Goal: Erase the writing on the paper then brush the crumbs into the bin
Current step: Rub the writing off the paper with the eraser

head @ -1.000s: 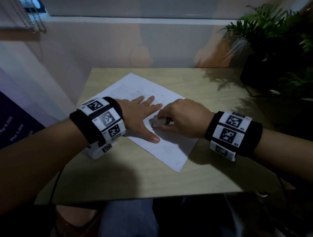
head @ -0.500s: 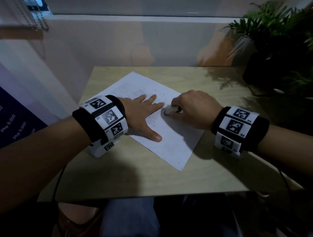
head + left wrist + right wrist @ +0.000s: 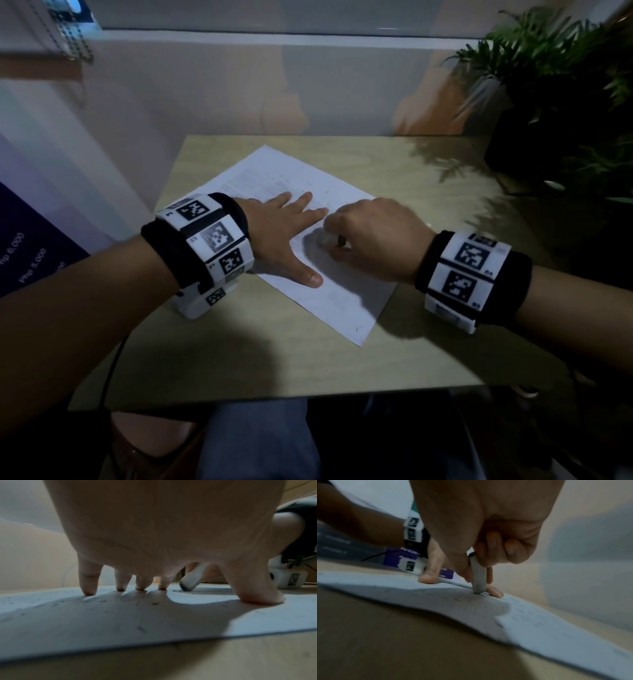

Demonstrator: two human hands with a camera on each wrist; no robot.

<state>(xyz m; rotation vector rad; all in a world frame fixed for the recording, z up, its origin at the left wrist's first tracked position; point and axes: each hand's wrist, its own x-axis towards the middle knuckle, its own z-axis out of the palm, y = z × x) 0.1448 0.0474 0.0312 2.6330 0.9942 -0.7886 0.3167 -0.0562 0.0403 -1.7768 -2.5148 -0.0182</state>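
The right hand (image 3: 488, 520) pinches a grey eraser (image 3: 476, 573) between thumb and curled fingers, its lower end pressed onto the white paper (image 3: 539, 626). The paper lies on the wooden table (image 3: 385, 642) and bulges up slightly near the eraser. Dark crumbs (image 3: 457, 599) speckle the sheet beside it. Behind, the left hand (image 3: 433, 561) presses fingertips on the paper's far edge.

Left hand (image 3: 281, 236) flat, right hand (image 3: 373, 240) curled.
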